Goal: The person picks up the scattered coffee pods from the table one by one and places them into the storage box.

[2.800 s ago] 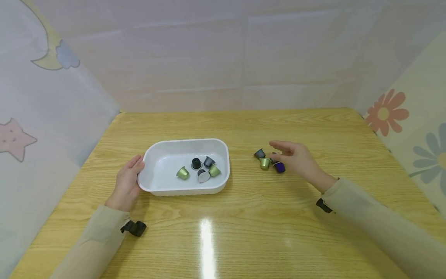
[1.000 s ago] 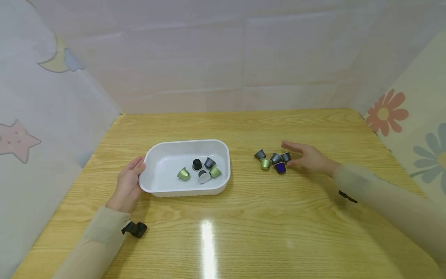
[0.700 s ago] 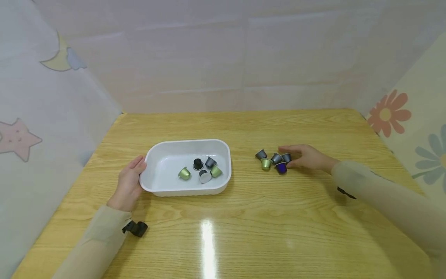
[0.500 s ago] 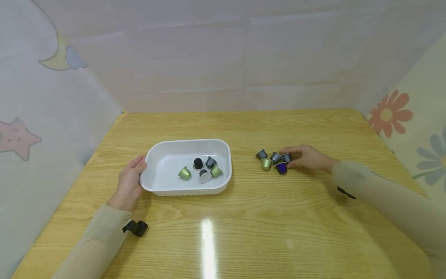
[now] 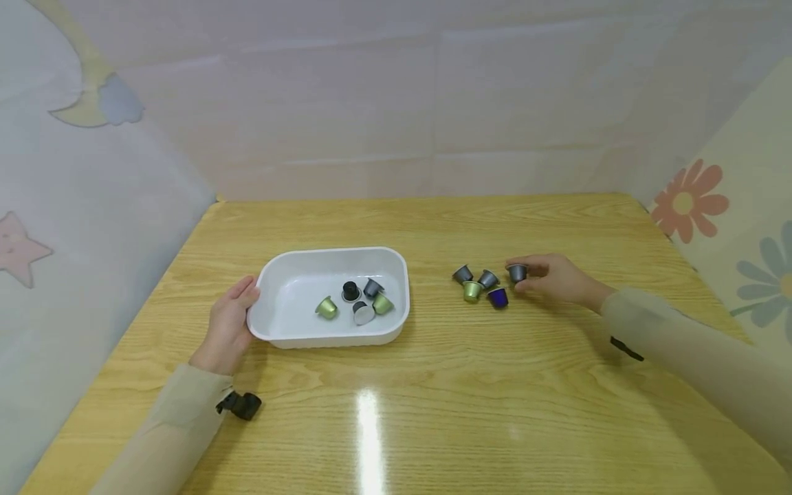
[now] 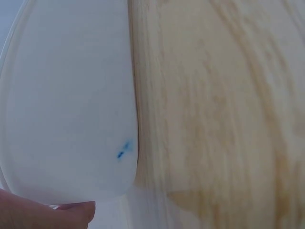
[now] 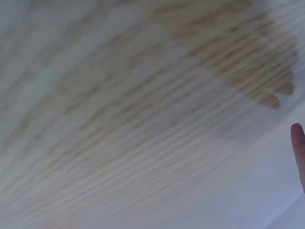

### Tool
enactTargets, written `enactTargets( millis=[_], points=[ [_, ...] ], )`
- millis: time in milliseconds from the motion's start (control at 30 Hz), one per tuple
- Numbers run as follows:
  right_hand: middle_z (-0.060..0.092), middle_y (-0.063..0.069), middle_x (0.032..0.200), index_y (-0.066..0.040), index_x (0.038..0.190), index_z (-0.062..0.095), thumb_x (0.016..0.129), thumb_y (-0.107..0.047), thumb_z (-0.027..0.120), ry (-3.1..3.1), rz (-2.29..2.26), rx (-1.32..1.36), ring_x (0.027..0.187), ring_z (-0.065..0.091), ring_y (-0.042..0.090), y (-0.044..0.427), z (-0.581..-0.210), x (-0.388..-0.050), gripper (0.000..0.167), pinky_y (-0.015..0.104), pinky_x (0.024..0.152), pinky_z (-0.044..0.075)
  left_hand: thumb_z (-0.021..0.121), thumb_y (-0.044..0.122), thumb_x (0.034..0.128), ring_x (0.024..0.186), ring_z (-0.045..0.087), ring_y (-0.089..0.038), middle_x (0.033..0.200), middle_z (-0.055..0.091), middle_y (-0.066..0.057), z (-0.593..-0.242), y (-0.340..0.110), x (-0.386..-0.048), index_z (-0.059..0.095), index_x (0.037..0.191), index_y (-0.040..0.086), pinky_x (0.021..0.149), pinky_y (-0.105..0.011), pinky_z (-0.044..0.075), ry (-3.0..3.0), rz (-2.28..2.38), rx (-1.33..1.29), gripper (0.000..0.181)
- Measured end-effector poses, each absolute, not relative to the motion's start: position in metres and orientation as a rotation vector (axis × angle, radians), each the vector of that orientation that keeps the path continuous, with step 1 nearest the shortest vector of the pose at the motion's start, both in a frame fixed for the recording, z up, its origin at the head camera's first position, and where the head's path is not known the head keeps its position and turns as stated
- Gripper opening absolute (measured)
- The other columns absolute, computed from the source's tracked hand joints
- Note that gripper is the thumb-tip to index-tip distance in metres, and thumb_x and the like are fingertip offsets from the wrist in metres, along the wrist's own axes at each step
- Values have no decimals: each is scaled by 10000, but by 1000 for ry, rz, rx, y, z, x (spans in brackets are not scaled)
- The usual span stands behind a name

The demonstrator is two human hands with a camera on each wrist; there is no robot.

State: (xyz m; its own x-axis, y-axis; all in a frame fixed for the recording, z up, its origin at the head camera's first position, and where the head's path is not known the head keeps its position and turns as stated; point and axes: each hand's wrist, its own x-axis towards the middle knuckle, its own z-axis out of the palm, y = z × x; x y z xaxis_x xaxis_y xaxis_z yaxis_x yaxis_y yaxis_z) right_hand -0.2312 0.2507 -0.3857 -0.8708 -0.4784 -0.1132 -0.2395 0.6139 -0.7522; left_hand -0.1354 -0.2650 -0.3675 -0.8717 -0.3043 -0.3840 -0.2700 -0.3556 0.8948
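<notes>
Currently the right hand [image 5: 559, 280] is pinching a grey capsule [image 5: 517, 273] between thumb and fingers near four other capsules [image 5: 472, 291], while the left hand [image 5: 227, 324] is gripping the white tray [image 5: 287, 302].

The head camera looked forward and down from above, far enough back to take in the bench [image 5: 445, 385], the left hand [image 5: 225, 330] left of centre and the right hand [image 5: 559, 280] right of centre. The left wrist camera sat very close to the white tray [image 5: 334, 342], which filled its frame's left side and also showed left of centre in the head view. The right wrist camera faced the bench closely, one finger [image 7: 299, 148] at the right edge.
</notes>
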Motion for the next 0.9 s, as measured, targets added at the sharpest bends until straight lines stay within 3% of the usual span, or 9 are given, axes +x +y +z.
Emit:
enactTargets(
  millis=[167, 367, 733, 900],
  points=[
    [520, 245, 1366, 28, 1411, 470, 925, -160, 687, 2544, -1168, -565, 1175, 557, 388, 251, -376, -226, 565, 426, 953, 508, 314, 61, 1057, 1443, 193, -120, 1610, 143, -69, -369, -266, -134, 93, 1555, 47, 1125, -187, 260, -1781, -2451, 753, 545],
    [509, 263, 1368, 52, 1406, 463, 927, -147, 683, 2525, -1202, -608, 1163, 567, 387, 249, -370, -224, 563, 217, 871, 524, 314, 61, 1056, 1442, 199, -125, 1609, 144, -78, -368, -266, -134, 90, 1554, 37, 1120, -184, 270, -1768, -2461, 737, 546],
    [514, 226, 1382, 14, 1414, 475, 920, -155, 696, 2466, -1269, -582, 1174, 565, 374, 219, -356, -216, 567, 299, 880, 551, 313, 60, 1055, 1441, 202, -122, 1610, 145, -74, -367, -267, -135, 94, 1555, 43, 1113, -173, 275, -1745, -2472, 742, 546],
    [520, 220, 1378, 7, 1414, 478, 918, -114, 690, 2440, -1312, -620, 1187, 557, 371, 205, -350, -216, 553, 279, 879, 550, 317, 57, 1054, 1441, 203, -124, 1608, 149, -77, -367, -267, -135, 96, 1554, 43, 1118, -179, 270, -1742, -2472, 745, 547]
  ],
)
